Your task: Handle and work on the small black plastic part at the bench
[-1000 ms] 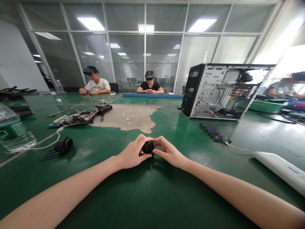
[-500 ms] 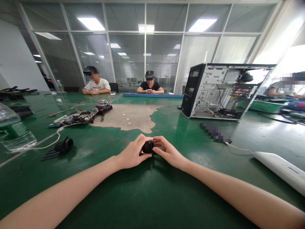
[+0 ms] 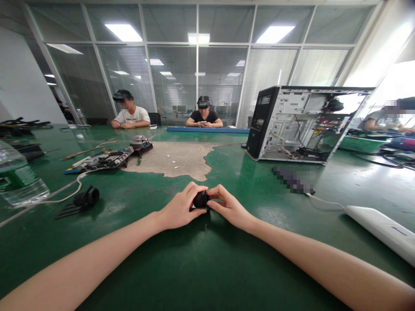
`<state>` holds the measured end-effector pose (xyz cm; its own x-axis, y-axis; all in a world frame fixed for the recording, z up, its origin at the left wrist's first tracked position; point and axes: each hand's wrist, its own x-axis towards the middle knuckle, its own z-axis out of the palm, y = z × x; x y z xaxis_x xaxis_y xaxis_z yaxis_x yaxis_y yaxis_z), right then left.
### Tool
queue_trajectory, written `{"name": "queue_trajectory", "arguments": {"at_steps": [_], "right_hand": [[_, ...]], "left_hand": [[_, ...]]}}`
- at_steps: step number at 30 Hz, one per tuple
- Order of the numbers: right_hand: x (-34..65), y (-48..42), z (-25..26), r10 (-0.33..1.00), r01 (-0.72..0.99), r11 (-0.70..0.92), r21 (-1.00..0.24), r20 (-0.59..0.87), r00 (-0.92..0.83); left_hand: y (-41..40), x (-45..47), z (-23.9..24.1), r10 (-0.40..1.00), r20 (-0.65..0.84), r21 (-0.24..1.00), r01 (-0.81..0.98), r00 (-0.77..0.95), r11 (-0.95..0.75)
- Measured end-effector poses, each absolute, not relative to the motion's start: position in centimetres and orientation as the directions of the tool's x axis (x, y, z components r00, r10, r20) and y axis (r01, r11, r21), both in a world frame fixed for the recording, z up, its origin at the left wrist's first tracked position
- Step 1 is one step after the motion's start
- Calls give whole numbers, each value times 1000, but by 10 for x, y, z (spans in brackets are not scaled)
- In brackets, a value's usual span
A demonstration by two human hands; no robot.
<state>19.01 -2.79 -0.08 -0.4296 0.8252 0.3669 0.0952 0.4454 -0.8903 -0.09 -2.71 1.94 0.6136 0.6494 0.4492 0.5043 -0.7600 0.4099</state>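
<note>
Between my hands is a small black cylindrical part, held just over the table's middle. My left hand wraps around it from the left, thumb below and fingers over the top. From the right, my right hand grips its right end between thumb and fingertips. The fingers cover much of the part, so its exact kind cannot be made out. On the left lies a black plastic piece with a round ring and flat prongs, apart from both hands.
The green table has a bare brownish patch. A circuit board and a water bottle are left. An open computer case, a blurred dark phone-like item and a white power bank are right. People sit beyond.
The fingertips of my right hand have shifted very slightly on the right end of the black part. My left hand keeps its hold in the same place.
</note>
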Motion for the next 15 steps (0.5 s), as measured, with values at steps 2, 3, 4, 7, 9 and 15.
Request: {"name": "queue_trajectory", "arguments": {"at_steps": [2,3,4,7,9,15], "right_hand": [[190,-27,-1,832,129,442,-888,351,-431],[191,-27,-1,834,142,435,-889,339,-435],[191,-27,-2,834,148,432,-889,332,-441],[192,-28,-2,804,104,458,-883,361,-472],[193,-28,-3,778,53,484,-873,402,-483],[191,-28,-2,806,73,462,-884,383,-452]], "left_hand": [[-27,-1,20,647,455,410,501,612,-762],[-27,-1,20,646,456,411,499,612,-763],[-27,0,20,645,455,412,497,614,-763],[-27,0,21,645,448,414,496,619,-763],[-27,-1,21,645,446,411,498,621,-763],[-27,0,20,649,447,406,507,615,-760]]}}
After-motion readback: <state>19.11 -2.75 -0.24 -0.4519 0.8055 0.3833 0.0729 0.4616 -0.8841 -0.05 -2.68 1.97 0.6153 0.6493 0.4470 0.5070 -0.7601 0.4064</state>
